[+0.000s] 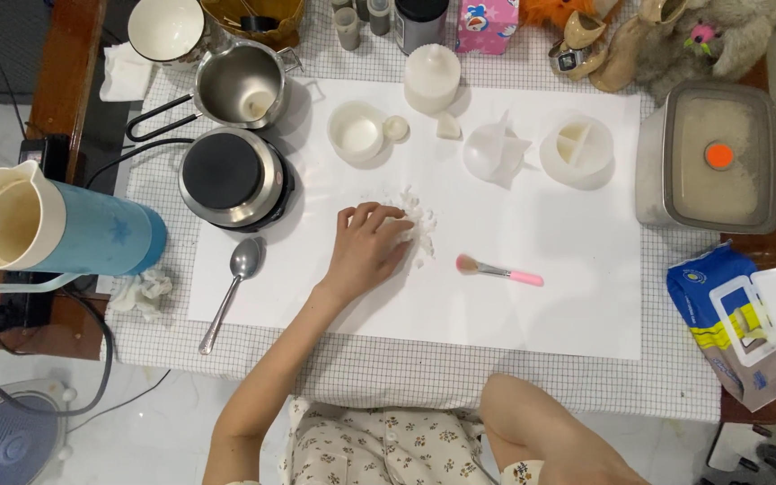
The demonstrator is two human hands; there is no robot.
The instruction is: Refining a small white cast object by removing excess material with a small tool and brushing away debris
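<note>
The little heap of white flakes [420,229] lies near the middle of the white sheet [568,314] spread over my worktop, and my left hand [365,251] rests right on its near edge, palm down. My fingers [386,216] are curled loosely over the flakes, touching them and bunching them rather than clamped around anything solid. My right hand is out of sight below the frame; only my bare forearm [550,431] shows by my lap, so I cannot tell how those fingers stand. Just to the right of the flakes, apart from them, lies a small brush with a pink handle [499,269], bristles pointing toward the heap. Farther back on the sheet stand a round white mould with a small lid beside it [358,133], a clear pointed mould [494,153] and a round divided mould [578,151], with a white lidded tub [431,79] behind them. To my left of the sheet sits a small electric hot plate with a black top [226,175], a steel saucepan [240,85] just behind it and a metal spoon [233,287] lying in front. A blue jug with a cream lining [56,232] lies at the far left edge. At the right stand a lidded grey container with an orange dot [716,157] and a blue packet of wipes with its flap up [743,323].
</note>
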